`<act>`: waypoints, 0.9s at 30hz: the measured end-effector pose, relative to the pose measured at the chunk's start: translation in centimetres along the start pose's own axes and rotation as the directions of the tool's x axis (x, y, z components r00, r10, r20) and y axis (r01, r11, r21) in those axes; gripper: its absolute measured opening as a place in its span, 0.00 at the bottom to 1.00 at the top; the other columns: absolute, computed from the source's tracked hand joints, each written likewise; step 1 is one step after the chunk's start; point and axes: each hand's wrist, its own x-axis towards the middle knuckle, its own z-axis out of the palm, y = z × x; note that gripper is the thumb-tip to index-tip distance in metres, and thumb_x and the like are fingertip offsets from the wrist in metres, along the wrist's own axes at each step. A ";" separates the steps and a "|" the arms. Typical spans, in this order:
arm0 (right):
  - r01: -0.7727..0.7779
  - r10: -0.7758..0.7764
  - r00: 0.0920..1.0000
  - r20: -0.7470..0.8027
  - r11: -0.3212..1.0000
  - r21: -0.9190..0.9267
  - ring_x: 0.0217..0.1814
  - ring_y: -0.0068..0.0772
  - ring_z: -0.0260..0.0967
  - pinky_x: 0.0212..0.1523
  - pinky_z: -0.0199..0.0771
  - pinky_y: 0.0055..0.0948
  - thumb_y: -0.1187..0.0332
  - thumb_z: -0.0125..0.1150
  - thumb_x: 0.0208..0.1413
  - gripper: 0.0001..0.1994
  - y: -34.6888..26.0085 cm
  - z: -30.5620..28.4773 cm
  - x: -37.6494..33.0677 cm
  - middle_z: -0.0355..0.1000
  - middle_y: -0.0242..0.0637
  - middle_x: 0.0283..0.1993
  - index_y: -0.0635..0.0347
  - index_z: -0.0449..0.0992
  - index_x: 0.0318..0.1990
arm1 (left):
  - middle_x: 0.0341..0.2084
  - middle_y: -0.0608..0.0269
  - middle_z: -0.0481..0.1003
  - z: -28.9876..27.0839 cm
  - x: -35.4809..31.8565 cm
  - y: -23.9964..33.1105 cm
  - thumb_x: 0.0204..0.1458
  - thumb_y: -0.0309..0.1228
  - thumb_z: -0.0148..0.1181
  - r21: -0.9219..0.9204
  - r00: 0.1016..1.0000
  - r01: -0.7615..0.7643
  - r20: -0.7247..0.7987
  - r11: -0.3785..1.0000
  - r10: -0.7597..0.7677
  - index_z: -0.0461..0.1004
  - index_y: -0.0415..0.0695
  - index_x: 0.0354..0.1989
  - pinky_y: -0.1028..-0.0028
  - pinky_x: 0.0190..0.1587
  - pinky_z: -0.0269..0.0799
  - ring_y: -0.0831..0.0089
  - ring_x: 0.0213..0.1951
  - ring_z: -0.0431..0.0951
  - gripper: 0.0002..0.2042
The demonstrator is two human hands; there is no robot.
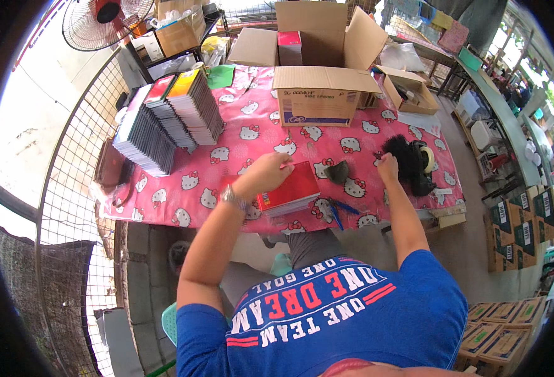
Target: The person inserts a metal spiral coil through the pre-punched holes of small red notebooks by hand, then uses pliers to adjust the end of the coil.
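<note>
A short stack of red-covered notebooks (303, 182) lies on the pink patterned tablecloth in front of me. My left hand (267, 173), a watch at its wrist, is over the stack's left part with its fingers curled closed; whatever they may hold is hidden. To the right, my right hand (387, 168) is closed in a pinch beside a black fuzzy item (400, 155); anything between its fingers is too small to make out. A dark grey-green lump (337, 172) rests between my hands. Blue pens (340, 212) lie just right of the notebooks.
Tall notebook stacks (144, 138) stand at the left. An open cardboard box (318, 103) occupies the table's back, near a smaller open carton (410, 94). A tape roll in a black dispenser (425, 169) sits at the right. Wire mesh (69, 163) borders the left side.
</note>
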 end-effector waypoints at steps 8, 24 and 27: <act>0.134 -0.081 0.965 -0.251 0.971 0.201 0.52 0.61 0.71 0.54 0.71 0.49 0.67 0.56 0.51 0.20 -7.3 2.8 -6.5 0.76 0.57 0.45 0.61 0.73 0.53 | 0.51 0.52 0.78 -1.9 2.0 -2.7 0.60 0.39 0.55 -0.213 0.938 0.137 0.341 0.967 -0.058 0.71 0.34 0.58 0.70 0.59 0.67 0.66 0.53 0.75 0.23; 0.080 -0.140 0.983 0.116 0.904 0.421 0.37 0.53 0.76 0.37 0.74 0.42 0.60 0.60 0.57 0.13 -7.3 3.0 -9.5 0.77 0.52 0.32 0.64 0.74 0.34 | 0.53 0.48 0.76 -2.7 -3.6 1.7 0.58 0.39 0.62 -0.034 0.973 -0.203 -0.122 0.979 0.198 0.72 0.40 0.58 0.65 0.59 0.67 0.60 0.56 0.74 0.23; 0.055 -0.051 0.998 -0.023 0.952 0.301 0.39 0.55 0.76 0.38 0.74 0.46 0.61 0.59 0.58 0.13 -7.1 3.8 -5.8 0.76 0.53 0.33 0.64 0.75 0.34 | 0.50 0.44 0.76 -3.1 -3.7 1.3 0.56 0.37 0.62 -0.017 0.973 -0.193 -0.134 0.981 0.189 0.73 0.38 0.56 0.61 0.58 0.68 0.51 0.54 0.75 0.22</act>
